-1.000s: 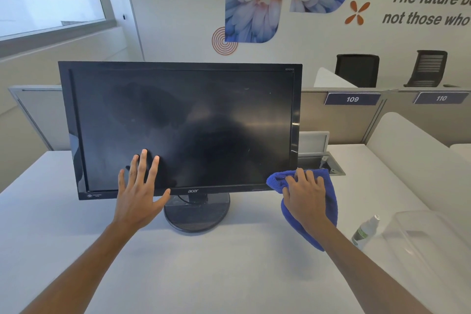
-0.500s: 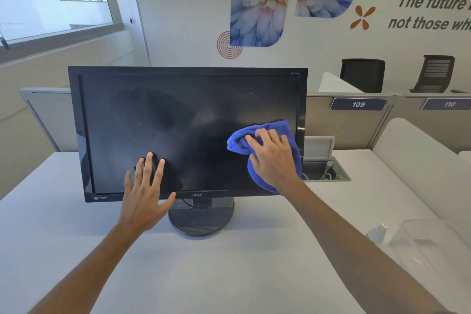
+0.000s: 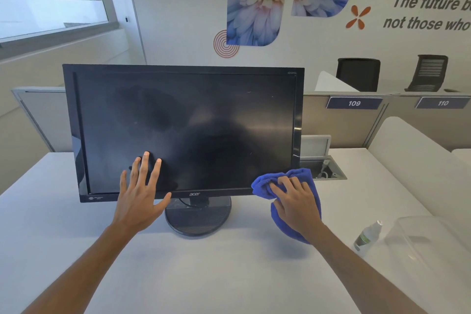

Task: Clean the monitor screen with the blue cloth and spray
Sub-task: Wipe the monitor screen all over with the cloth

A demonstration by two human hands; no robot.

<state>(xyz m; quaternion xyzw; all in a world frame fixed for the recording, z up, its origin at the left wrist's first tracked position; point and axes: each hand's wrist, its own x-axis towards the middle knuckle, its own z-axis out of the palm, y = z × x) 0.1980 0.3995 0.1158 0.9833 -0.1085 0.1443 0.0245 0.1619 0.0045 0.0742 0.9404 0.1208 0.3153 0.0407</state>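
Wiping is well under way, going by the cloth on the glass and the cloudy smears left across the middle and upper left of the screen [image 3: 188, 132], which look unfinished. Nearest, on the white desk [image 3: 204, 275], the spray bottle [image 3: 367, 236] lies unheld at the right beside a clear plastic box [image 3: 433, 245]. The right hand [image 3: 297, 205] has its fingers curled into the bunched blue cloth [image 3: 295, 186], pressing it at the monitor's lower right corner; whether it meets glass or only the frame there is hard to tell. The left hand [image 3: 141, 194] is spread flat, fingers straight, holding nothing, its fingertips against the lower left of the screen, seemingly to steady it. Half a second ago the cloth was higher, mid-right on the screen; it has swept down to the corner, while the left hand has stayed put.
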